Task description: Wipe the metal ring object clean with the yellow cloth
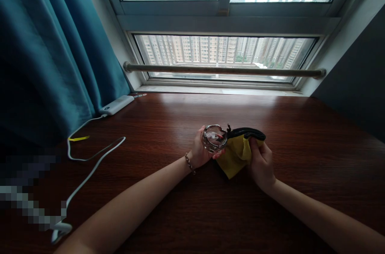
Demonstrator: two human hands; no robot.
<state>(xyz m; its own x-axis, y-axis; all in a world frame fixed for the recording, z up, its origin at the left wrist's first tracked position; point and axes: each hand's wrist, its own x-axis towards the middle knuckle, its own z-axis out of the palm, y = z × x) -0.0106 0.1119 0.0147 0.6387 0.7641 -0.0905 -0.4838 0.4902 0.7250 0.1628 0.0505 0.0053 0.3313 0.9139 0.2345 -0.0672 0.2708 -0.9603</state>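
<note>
My left hand (202,148) holds a round clear glass ashtray (214,138) above the table, with its hollow side turned up toward me. A beaded bracelet is on that wrist. My right hand (262,164) grips a cloth (235,154), yellow on one face and dark on the other, at its right upper edge. The cloth is folded over at the top and hangs down on the left. Its left edge meets the right rim of the ashtray; whether they press together I cannot tell.
The hands are over a dark red-brown wooden table (306,150). To the left, a white power strip (117,105) with a white cable (93,172) and a yellow tie (79,138) lies by a blue curtain (69,45). A metal rail (222,70) crosses the window behind.
</note>
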